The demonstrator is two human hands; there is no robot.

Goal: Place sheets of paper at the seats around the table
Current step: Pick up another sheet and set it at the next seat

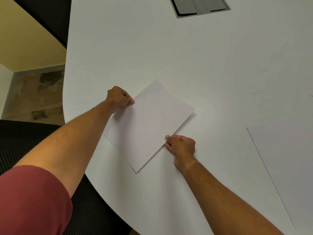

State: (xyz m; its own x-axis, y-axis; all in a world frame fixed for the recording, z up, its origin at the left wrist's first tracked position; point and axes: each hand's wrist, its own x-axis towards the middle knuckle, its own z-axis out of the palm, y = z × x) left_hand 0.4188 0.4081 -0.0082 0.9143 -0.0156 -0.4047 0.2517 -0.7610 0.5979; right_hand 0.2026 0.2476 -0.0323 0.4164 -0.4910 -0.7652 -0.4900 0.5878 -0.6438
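A white sheet of paper (149, 124) lies flat and turned at an angle on the white table (169, 56), near its curved left edge. My left hand (119, 97) pinches the sheet's far left edge between thumb and fingers. My right hand (181, 145) pinches its near right edge. A second white sheet (284, 163) lies flat at the right, partly cut off by the frame.
A grey cable hatch (199, 5) is set into the table at the top. A black mesh chair (25, 141) stands at the table's near left edge. Another dark chair back (50, 14) shows at the far left, over a patterned floor (37, 95).
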